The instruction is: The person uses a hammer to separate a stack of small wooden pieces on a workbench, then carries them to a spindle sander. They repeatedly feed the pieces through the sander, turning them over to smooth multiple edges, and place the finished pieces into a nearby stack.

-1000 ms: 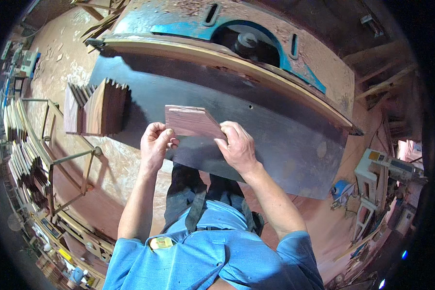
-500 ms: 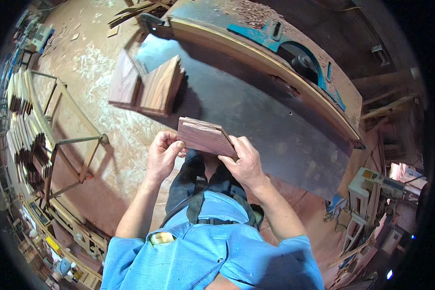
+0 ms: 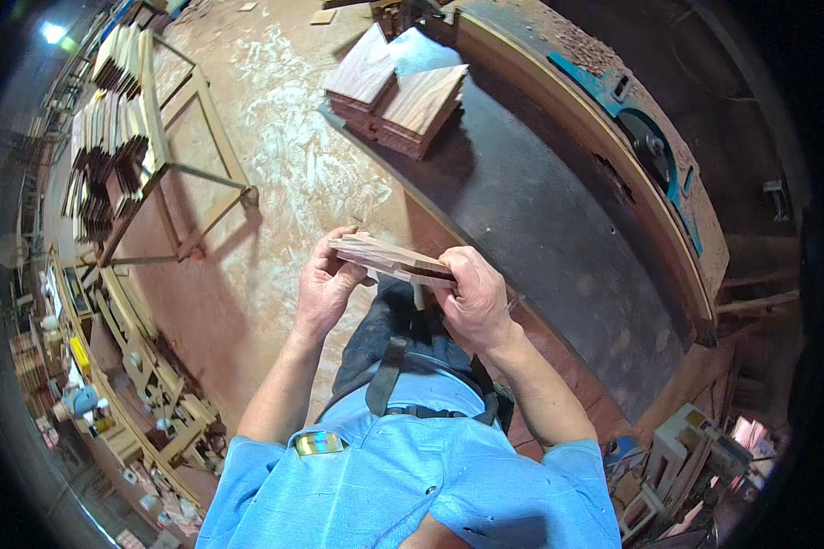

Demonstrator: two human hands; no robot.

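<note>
In front of my waist I hold a small stack of thin wooden boards (image 3: 392,260) level between both hands, their pale edges uneven. My left hand (image 3: 324,285) is closed around the stack's left end, thumb on the near side. The right end sits in my right hand (image 3: 478,297), fingers wrapped over it. Beyond them, two neat piles of reddish-brown boards stand side by side on a dark machine table: a left pile (image 3: 364,71) and a right pile (image 3: 421,108).
The dark table (image 3: 558,229) stretches to the right, with a long wooden fence (image 3: 604,137) and a teal machine part (image 3: 645,137) behind it. At left a wooden rack (image 3: 206,156) carries several stacked boards (image 3: 110,165). Sawdust marks the floor (image 3: 293,156).
The held boards have tipped so that their edges show more than their broad face. My view has swung left; the table and piles now appear farther right and higher.
</note>
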